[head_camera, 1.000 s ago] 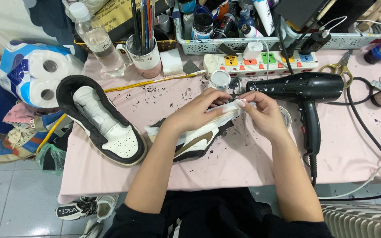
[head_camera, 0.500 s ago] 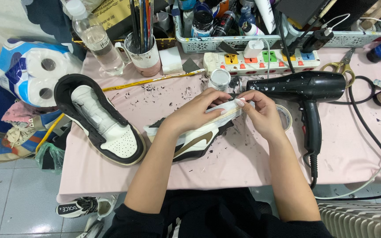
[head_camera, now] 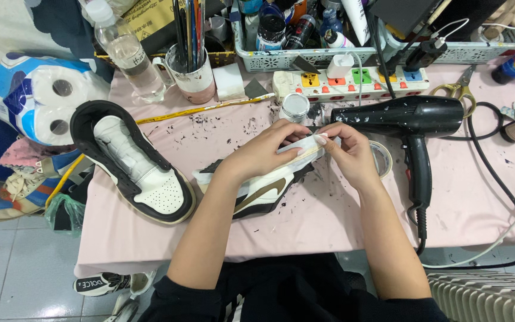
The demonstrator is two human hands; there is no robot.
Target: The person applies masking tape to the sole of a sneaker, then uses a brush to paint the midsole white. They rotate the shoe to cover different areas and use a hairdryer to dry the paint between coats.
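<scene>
Two bare hands meet over a white sneaker [head_camera: 263,194] with a brown side stripe and black trim, which lies on its side near the middle of the pink-covered table [head_camera: 341,220]. The left hand [head_camera: 263,152] rests on top of the shoe, fingers curled over its upper edge and pinching a strip of pale masking tape [head_camera: 305,146] against it. The right hand [head_camera: 350,155] faces it from the other side, thumb and forefinger closed narrowly on the same strip, so both grips hold tape rather than stand wide. Just right of that hand, partly hidden by it, lies a roll of tape [head_camera: 382,158]. Dark flecks of paint or scrapings speckle the cloth around the shoe.

To the left, apart from the held shoe, a second sneaker [head_camera: 132,164] sits sole down, white with a black border. A black hair dryer [head_camera: 406,119] lies to the right, its cord trailing to the table edge. Behind the hands stand a small white jar [head_camera: 295,106], a power strip [head_camera: 353,80] with coloured sockets, a mug of brushes [head_camera: 192,65], a clear plastic bottle [head_camera: 125,50] and a basket of paint bottles [head_camera: 305,30]. Gold-handled scissors [head_camera: 457,89] lie at the far right; a pack of toilet rolls [head_camera: 46,98] sits off the left edge
</scene>
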